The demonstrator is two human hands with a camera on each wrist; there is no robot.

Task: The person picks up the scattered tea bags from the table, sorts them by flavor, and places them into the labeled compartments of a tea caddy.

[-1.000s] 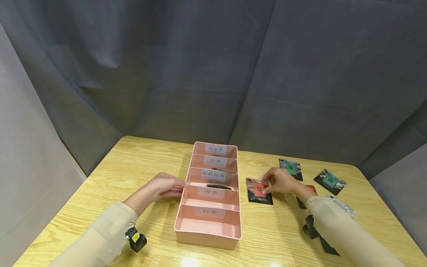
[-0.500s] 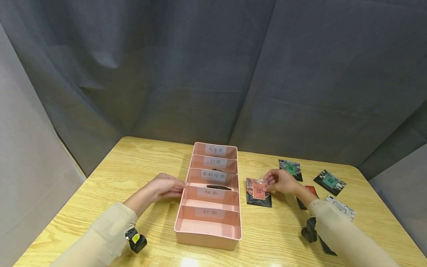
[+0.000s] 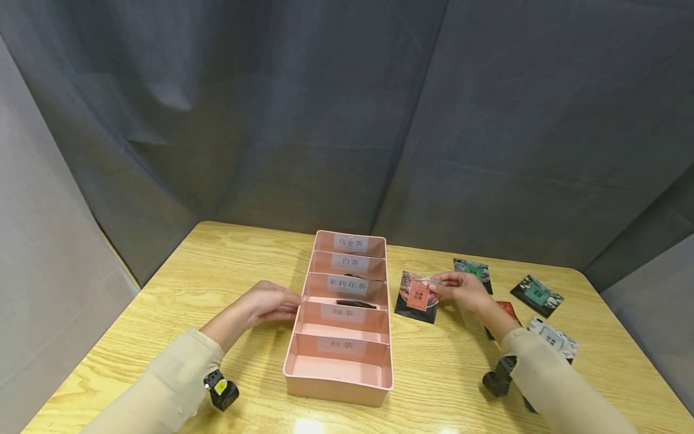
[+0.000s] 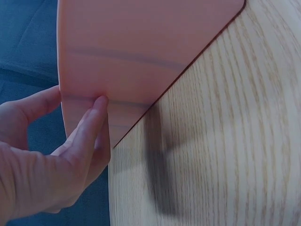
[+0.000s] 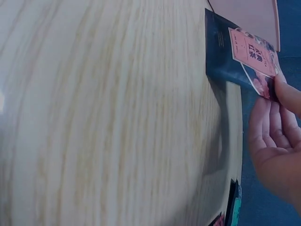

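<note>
My right hand [image 3: 461, 292] pinches a tea sachet [image 3: 416, 295] by its upper right edge, thumb on the printed face. The sachet is black with a salmon-red label. In the right wrist view, the tea sachet [image 5: 242, 54] is tilted above the wood, casting a shadow, with the right hand [image 5: 277, 136] at its end. A long pink divided box [image 3: 338, 392] stands to the left. My left hand [image 3: 269, 302] holds that box's left wall: in the left wrist view, one digit meets the rim and other fingers [image 4: 96, 110] press the outer side.
Labelled compartments line the box; dark packets show in some. Right of my right hand lie green-labelled sachets [image 3: 537, 294], a red one [image 3: 508, 308] and a white-grey one [image 3: 553, 339]. A dark curtain [image 3: 347, 120] hangs behind the wooden table [image 3: 228, 253].
The right hand has drawn the sachet slightly back towards the curtain and lifted it from the table, tilting it. The left hand and the box have stayed in place.
</note>
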